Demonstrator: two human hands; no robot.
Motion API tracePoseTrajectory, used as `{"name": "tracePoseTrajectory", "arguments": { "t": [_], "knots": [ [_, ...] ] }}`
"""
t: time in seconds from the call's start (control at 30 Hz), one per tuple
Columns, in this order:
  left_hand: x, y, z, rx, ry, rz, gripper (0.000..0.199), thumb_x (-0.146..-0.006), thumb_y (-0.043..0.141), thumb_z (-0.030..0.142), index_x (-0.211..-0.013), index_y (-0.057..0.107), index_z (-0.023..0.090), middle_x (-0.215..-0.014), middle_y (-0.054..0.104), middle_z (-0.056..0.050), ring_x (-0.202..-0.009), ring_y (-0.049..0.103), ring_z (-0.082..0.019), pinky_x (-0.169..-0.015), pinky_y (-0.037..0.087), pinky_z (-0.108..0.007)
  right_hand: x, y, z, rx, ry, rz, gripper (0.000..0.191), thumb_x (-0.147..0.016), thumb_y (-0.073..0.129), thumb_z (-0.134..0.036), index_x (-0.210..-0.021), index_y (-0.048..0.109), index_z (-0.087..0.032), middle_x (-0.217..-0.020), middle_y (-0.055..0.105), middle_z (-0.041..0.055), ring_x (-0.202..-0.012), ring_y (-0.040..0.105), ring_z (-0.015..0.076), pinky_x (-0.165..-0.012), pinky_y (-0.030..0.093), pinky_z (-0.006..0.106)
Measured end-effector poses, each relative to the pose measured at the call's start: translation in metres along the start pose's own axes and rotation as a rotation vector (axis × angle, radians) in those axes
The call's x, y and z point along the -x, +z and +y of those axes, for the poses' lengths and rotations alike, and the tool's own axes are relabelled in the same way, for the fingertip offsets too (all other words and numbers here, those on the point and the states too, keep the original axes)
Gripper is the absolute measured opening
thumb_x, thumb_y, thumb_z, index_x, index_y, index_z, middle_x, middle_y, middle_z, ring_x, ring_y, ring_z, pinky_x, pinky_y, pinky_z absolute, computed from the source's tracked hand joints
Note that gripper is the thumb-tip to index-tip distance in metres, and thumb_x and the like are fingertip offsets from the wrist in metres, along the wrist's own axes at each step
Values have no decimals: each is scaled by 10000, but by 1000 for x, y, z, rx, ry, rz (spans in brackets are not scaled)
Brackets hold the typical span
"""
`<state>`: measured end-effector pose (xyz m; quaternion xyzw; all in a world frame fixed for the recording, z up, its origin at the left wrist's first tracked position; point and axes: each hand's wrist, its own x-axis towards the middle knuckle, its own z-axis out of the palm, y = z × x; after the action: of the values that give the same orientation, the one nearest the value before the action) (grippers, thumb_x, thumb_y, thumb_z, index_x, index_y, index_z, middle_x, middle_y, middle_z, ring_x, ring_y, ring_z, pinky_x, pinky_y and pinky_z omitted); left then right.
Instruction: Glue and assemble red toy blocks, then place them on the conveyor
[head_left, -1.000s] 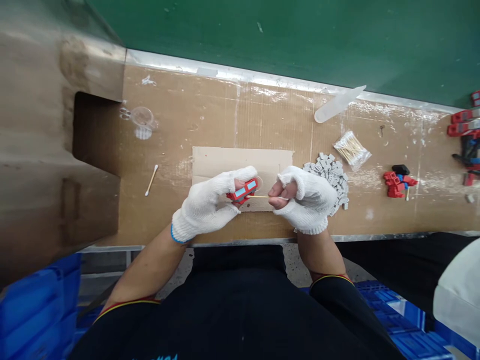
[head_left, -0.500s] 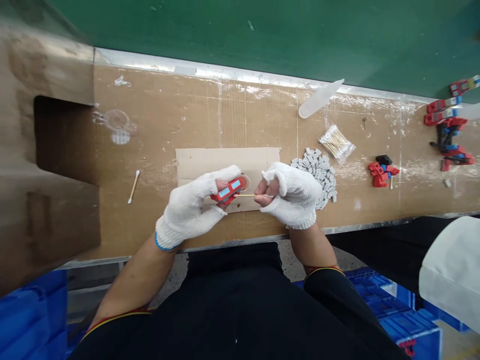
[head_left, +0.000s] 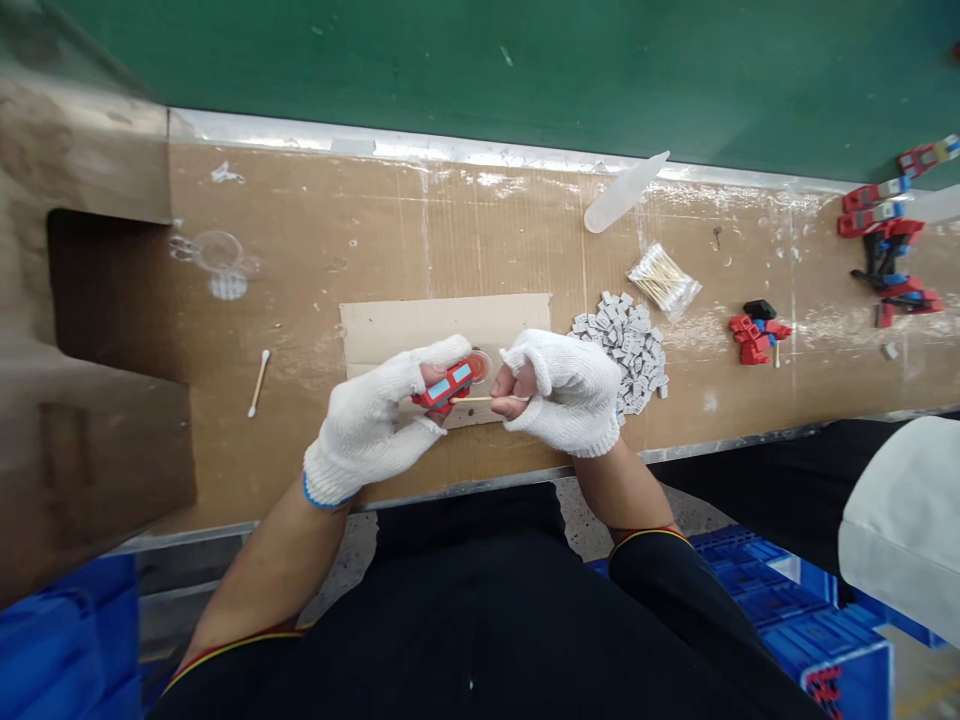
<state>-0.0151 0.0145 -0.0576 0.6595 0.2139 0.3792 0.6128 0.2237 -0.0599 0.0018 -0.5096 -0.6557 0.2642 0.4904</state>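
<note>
Both hands wear white gloves with bare fingertips. My left hand (head_left: 382,410) grips a red toy part (head_left: 444,386) with light blue panels between thumb and fingers. My right hand (head_left: 562,390) pinches a thin cotton swab (head_left: 474,399), whose far end touches the lower edge of the red part. The swab's near end is mostly hidden by my fingers. A small round clear dish (head_left: 481,366) lies just behind the red part, on a flat cardboard piece (head_left: 442,315) beneath my hands.
Grey small parts (head_left: 626,345) are heaped beside my right hand. Behind them lie a swab packet (head_left: 664,281) and a translucent bottle (head_left: 626,195). Red and blue parts (head_left: 757,335) sit farther right. A loose swab (head_left: 259,383) lies left, near a cardboard box (head_left: 97,430).
The view has shifted slightly, so most table items appear a little farther left. Both hands keep their holds, and the swab still meets the red part.
</note>
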Motion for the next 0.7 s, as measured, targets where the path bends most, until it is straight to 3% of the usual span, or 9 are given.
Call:
{"name": "tracePoseTrajectory", "arguments": {
  "t": [0.13,0.2,0.27,0.33,0.43,0.57,0.63,0.7],
  "knots": [
    [-3,3,5,-143,227,-21,702,-909,892,-15,-1519,783,314,-1558,843,-98,-1341,879,-347,-1107,783,-375,2,-1,2,-99,-27,86,420,-1077,860,-416,-731,690,-251,-720,749,-28,-613,665,125,-604,553,286],
    [-5,5,9,-116,236,8,702,-906,900,-14,-1509,779,324,-1536,858,-75,-1307,894,-319,-1050,790,-317,3,-9,3,-139,-11,136,489,-1060,872,-432,-679,624,-252,-707,746,-24,-579,646,127,-545,532,285],
    [-7,4,13,-63,194,24,696,-888,929,-7,-1471,780,342,-1510,872,-60,-1319,890,-325,-1061,793,-340,4,-20,5,-121,-35,148,501,-1054,871,-413,-672,588,-255,-701,743,-28,-568,642,128,-515,506,281],
    [-7,2,15,-19,170,26,691,-877,932,-3,-1449,770,349,-1499,877,-63,-1359,872,-350,-1094,792,-399,3,-30,10,-14,-91,78,423,-1048,870,-320,-723,606,-256,-721,749,-42,-602,657,127,-562,519,280],
    [-6,-1,13,37,180,43,643,-890,887,0,-1430,759,326,-1486,882,-75,-1395,851,-373,-1066,803,-427,-2,-34,19,189,-184,-128,272,-1055,780,-185,-828,655,-268,-763,756,-48,-663,654,143,-665,545,307],
    [-6,-4,10,62,183,89,508,-906,897,66,-1347,756,276,-1422,904,-103,-1334,879,-387,-963,821,-412,-4,-32,30,254,-202,-348,122,-1022,713,-163,-1013,754,-278,-912,811,-13,-784,707,191,-779,602,355],
    [-7,-5,11,55,165,104,479,-911,912,102,-1323,751,286,-1425,905,-88,-1250,914,-355,-923,822,-378,3,-41,34,211,-173,-305,135,-1004,803,-282,-1136,780,-291,-1029,831,12,-883,749,217,-817,631,377],
    [-7,-8,14,49,129,108,489,-911,911,84,-1316,752,307,-1439,901,-66,-1195,932,-311,-938,818,-352,16,-61,36,186,-121,-42,228,-996,845,-432,-1177,779,-311,-1055,811,16,-897,746,222,-786,624,378]
  ]
}}
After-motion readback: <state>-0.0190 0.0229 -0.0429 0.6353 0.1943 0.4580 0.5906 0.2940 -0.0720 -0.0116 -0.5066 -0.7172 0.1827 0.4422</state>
